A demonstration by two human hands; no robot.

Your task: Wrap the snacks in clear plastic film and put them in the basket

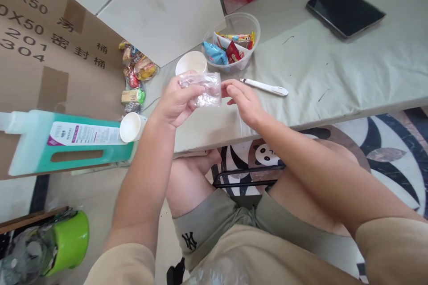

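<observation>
My left hand (174, 101) is closed around one end of a small, shiny packet in crinkled clear plastic (211, 90), thumb across its front. What is inside the plastic cannot be made out. Close to the packet's right end, my right hand (245, 103) has its fingers slightly bent and apart, with nothing seen in them. Just behind the packet stands a white paper cup (192, 61). A clear plastic bowl (257, 31) beyond it contains several wrapped snacks (216, 53). To the right of the packet lies a slim white pen-like tool (265, 87).
A dark tablet-like device (346, 9) lies at the far right of the covered table (334, 67). On the left are wrapped snacks (133, 73), another white cup (130, 127), a jug of green liquid (83, 136) and a cardboard box (50, 67). A green bin (72, 242) stands lower left.
</observation>
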